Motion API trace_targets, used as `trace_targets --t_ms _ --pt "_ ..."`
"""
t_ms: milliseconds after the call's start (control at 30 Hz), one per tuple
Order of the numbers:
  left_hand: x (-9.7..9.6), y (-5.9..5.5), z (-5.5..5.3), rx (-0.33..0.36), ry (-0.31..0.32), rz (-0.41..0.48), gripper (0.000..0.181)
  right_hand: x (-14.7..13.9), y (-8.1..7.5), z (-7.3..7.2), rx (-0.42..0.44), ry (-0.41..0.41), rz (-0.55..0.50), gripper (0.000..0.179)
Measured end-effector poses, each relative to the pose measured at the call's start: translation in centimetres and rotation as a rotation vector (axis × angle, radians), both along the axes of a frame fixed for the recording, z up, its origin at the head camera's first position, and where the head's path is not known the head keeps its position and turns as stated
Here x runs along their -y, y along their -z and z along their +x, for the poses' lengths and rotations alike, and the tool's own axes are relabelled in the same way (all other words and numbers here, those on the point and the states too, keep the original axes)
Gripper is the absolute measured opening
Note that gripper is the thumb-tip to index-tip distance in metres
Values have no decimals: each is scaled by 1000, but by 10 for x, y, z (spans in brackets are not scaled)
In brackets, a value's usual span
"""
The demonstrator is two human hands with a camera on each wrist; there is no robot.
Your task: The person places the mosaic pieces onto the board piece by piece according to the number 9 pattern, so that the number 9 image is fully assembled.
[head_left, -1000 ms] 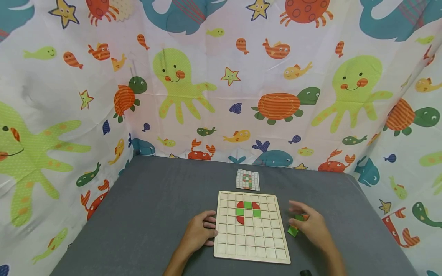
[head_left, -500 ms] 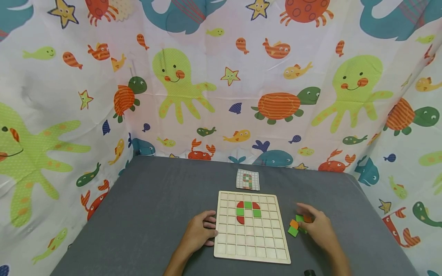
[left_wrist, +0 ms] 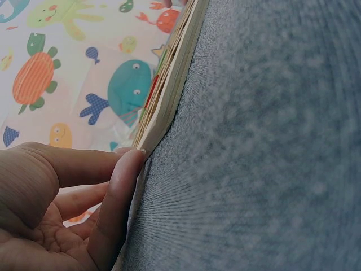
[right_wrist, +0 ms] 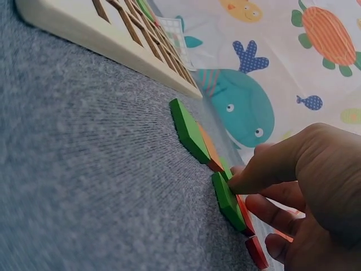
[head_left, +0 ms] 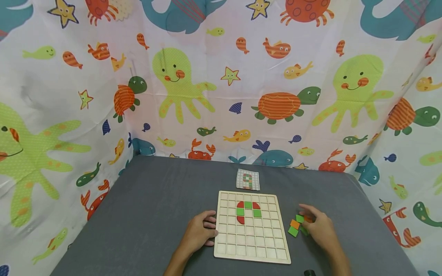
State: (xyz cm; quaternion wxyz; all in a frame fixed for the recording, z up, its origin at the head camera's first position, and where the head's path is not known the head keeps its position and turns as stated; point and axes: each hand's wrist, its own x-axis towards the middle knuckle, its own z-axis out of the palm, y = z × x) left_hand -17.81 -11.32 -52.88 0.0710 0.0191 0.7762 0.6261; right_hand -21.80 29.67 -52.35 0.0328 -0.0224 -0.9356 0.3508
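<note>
A square wooden grid board [head_left: 252,241] lies on the dark grey cloth, with green square tiles [head_left: 248,205] and red rounded tiles [head_left: 240,220] in a few upper cells. My left hand [head_left: 196,232] rests against the board's left edge. In the left wrist view, its thumb [left_wrist: 121,197] touches the rim. To the right of the board, my right hand [head_left: 321,228] is over a small cluster of loose green tiles [head_left: 293,231] and orange tiles [head_left: 295,224]. In the right wrist view, a fingertip touches a green tile [right_wrist: 228,200]; red tiles [right_wrist: 256,252] lie close by. The hand partly hides the cluster.
Behind the board lies a small pattern card [head_left: 247,174] printed with a coloured grid. A dark object [head_left: 309,273] shows at the bottom edge of the head view. A sea-animal curtain [head_left: 221,84] hangs around the grey table [head_left: 165,184].
My right hand has shifted slightly to the right over the loose tiles, uncovering more of the orange and green ones. My left hand and the board stay in place.
</note>
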Motion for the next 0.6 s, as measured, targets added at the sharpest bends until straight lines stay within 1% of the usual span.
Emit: trace_targets --t_ms 267,433,600 --pt "-1 1 -1 6 3 -15 65 1 1 1 -30 11 28 58" --pt "0 1 0 2 6 3 66 2 0 1 -41 3 56 59" --pt "0 1 0 -3 8 12 67 5 -2 2 -49 -9 46 59"
